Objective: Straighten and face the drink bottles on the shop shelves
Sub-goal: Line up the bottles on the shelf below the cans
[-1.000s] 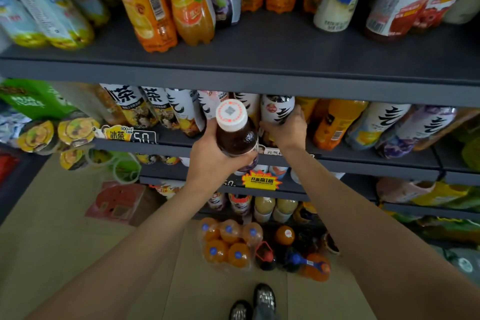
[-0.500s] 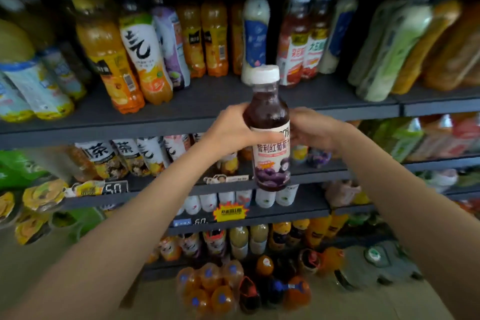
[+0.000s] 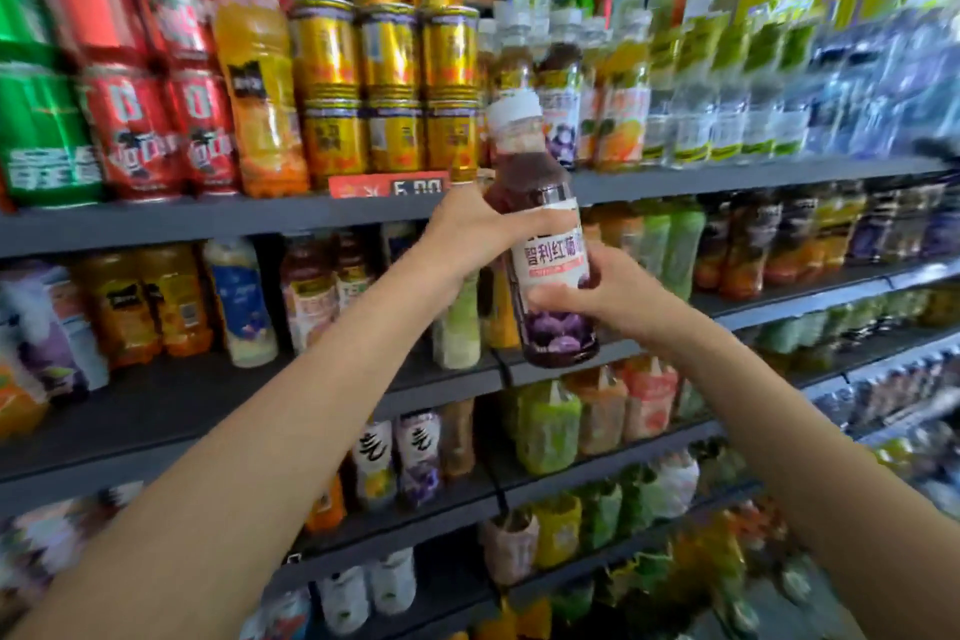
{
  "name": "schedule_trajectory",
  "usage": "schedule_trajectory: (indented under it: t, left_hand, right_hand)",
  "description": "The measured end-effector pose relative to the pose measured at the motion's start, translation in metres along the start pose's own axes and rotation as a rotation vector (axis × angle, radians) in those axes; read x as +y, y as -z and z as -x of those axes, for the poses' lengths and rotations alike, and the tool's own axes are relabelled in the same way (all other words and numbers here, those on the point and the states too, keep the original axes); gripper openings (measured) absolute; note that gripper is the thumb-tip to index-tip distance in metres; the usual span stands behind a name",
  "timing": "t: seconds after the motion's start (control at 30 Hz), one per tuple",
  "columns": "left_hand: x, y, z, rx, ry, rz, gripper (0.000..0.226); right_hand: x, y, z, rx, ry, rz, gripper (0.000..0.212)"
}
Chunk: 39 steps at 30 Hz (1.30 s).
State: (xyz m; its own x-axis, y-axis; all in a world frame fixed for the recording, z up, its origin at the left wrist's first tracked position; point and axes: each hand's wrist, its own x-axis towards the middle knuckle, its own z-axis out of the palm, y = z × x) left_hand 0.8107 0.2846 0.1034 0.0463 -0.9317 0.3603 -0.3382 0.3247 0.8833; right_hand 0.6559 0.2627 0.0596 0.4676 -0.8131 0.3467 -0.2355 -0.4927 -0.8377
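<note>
Both hands hold one dark grape drink bottle (image 3: 545,244) up in the air, in front of the shelves. The left hand (image 3: 467,234) wraps its grip round the top part. The right hand (image 3: 608,296) pinches the label part, fingers curled. The label faces us and the white cap tips toward 11 o'clock. It looks like the bottle is being carried to its spot. Next, I think, it must go up toward 12 o'clock, beside the same purple bottles (image 3: 563,109) on the top shelf (image 3: 727,177), standing straight
</note>
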Motion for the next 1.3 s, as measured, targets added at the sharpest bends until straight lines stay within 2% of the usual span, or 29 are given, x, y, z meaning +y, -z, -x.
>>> schedule_trajectory:
  t: [0.1,0.17,0.23,0.33,0.5,0.6,0.7,0.77,0.9,1.03,1.13,1.2,1.23,1.3]
  left_hand:
    - [0.014,-0.064,-0.024,-0.009,0.009,0.002,0.024]
    - [0.025,-0.097,-0.037,-0.022,0.018,0.059,0.024]
    - [0.034,-0.117,-0.049,-0.013,0.025,0.122,0.028]
    - [0.048,-0.129,-0.064,-0.013,-0.016,0.134,0.035]
    - [0.059,-0.124,-0.089,0.051,-0.115,-0.001,0.046]
    - [0.053,-0.111,-0.105,0.149,-0.084,-0.046,0.052]
    - [0.040,-0.096,-0.123,0.284,-0.053,-0.065,0.038]
    - [0.030,-0.091,-0.135,0.302,-0.050,-0.089,0.030]
    - [0.006,-0.081,-0.157,0.294,0.009,-0.196,0.030]
    - [-0.012,-0.075,-0.166,0.323,0.029,-0.265,0.034]
    - [-0.015,-0.078,-0.160,0.358,-0.026,-0.384,0.030]
    - [-0.015,-0.082,-0.152,0.378,-0.074,-0.487,0.029]
    - [-0.016,-0.084,-0.143,0.390,-0.100,-0.518,0.029]
    - [-0.023,-0.087,-0.126,0.417,-0.167,-0.528,0.029]
  right_hand:
    - [0.024,0.065,0.004,0.077,-0.009,0.133,0.030]
    - [0.034,0.101,0.003,0.139,-0.019,0.205,0.040]
    - [0.038,0.124,-0.001,0.214,-0.004,0.271,0.046]
    - [0.040,0.139,-0.013,0.331,0.091,0.304,0.043]
    - [0.033,0.147,-0.049,0.438,0.185,0.216,0.043]
    - [0.024,0.148,-0.082,0.479,0.250,0.158,0.045]
    - [0.014,0.149,-0.119,0.479,0.213,0.145,0.038]
    - [0.014,0.147,-0.144,0.452,0.169,0.143,0.037]
    - [0.033,0.139,-0.182,0.452,0.072,0.132,0.037]
    - [0.042,0.133,-0.203,0.440,0.057,0.158,0.046]
    - [0.043,0.133,-0.208,0.396,0.032,0.160,0.049]
    - [0.043,0.132,-0.208,0.366,-0.026,0.159,0.060]
    - [0.044,0.130,-0.207,0.368,-0.039,0.171,0.067]
    - [0.051,0.123,-0.194,0.479,0.023,0.239,0.071]
